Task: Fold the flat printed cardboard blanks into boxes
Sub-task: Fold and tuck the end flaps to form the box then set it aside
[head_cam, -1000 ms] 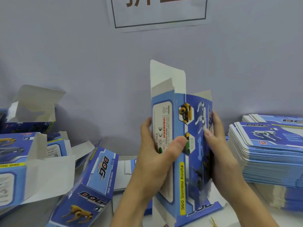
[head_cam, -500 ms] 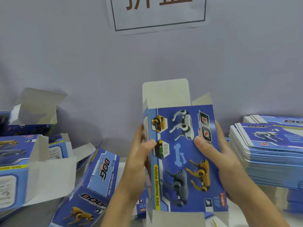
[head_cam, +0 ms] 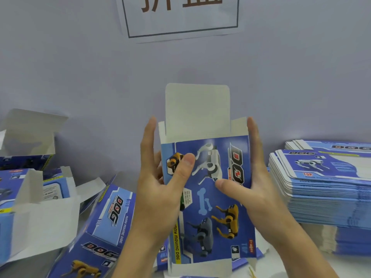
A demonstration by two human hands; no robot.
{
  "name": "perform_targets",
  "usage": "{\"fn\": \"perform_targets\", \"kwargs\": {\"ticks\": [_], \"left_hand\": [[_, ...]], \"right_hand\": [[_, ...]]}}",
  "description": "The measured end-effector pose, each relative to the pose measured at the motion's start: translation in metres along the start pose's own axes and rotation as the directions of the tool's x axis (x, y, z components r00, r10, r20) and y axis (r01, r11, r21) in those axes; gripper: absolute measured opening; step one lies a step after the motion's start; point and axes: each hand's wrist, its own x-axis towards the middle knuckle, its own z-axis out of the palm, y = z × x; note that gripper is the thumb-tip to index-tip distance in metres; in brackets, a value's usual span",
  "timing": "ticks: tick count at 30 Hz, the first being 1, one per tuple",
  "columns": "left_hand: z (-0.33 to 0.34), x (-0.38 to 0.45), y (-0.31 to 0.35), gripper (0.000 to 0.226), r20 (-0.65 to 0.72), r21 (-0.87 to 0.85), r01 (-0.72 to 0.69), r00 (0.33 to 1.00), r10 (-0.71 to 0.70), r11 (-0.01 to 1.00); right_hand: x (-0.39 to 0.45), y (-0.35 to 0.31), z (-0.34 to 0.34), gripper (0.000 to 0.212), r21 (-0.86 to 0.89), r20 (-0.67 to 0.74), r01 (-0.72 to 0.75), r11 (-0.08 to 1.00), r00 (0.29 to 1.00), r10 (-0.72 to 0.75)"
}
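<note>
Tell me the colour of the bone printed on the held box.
Light blue bone, on the darker blue panel of the box; the head view shows it.

Blue printed box [head_cam: 208,197] upright, top flap raised; flat blanks [head_cam: 325,177] stacked right.

Surface: pale table [head_cam: 341,267], seen only in patches.
Right: tall stack of flat blanks [head_cam: 325,189] (printed side up).
Left: opened boxes [head_cam: 30,197], flaps loose.
Centre-left: blue box [head_cam: 104,227] lying tilted.

wall sign [head_cam: 181,17] cropped above, left box [head_cam: 6,217] cropped
</note>
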Motion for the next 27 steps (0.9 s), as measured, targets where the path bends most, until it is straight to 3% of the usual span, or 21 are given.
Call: {"fn": "perform_targets", "kwargs": {"ticks": [7, 11, 15, 19, 22, 25, 27], "left_hand": [[-0.005, 0.001, 0.009, 0.038, 0.042, 0.090, 0.028, 0.999, -0.032, 0.996], [-0.007, -0.001, 0.009, 0.030, 0.072, 0.021, 0.071, 0.995, -0.072, 0.997], [0.001, -0.001, 0.013, 0.045, -0.118, -0.008, 0.124, 0.985, -0.124, 0.992], [0.006, 0.002, 0.017, 0.037, -0.191, -0.009, 0.126, 0.973, -0.126, 0.992], [0.005, 0.002, 0.018, 0.019, -0.192, 0.009, 0.086, 0.978, -0.082, 0.996], [0.004, 0.001, 0.019, 0.015, -0.176, 0.000, 0.089, 0.980, -0.087, 0.996], [0.004, 0.001, 0.021, 0.024, -0.178, -0.035, 0.117, 0.976, -0.121, 0.993]], "right_hand": [[0.003, -0.008, 0.003, 0.080, 0.046, 0.019, -0.067, 0.997, 0.998, 0.066], [0.002, -0.011, 0.007, 0.058, 0.070, 0.008, -0.099, 0.993, 0.995, 0.099], [0.018, -0.019, 0.010, 0.030, 0.121, -0.030, -0.189, 0.975, 0.981, 0.194], [0.017, -0.030, 0.017, 0.039, 0.100, -0.157, -0.185, 0.978, 0.967, 0.199], [0.010, -0.034, 0.018, 0.017, 0.107, -0.191, -0.168, 0.980, 0.964, 0.187], [0.010, -0.034, 0.018, 0.016, 0.093, -0.195, -0.210, 0.973, 0.955, 0.225], [0.009, -0.033, 0.020, 0.022, 0.124, -0.209, -0.210, 0.970, 0.950, 0.233]]}}
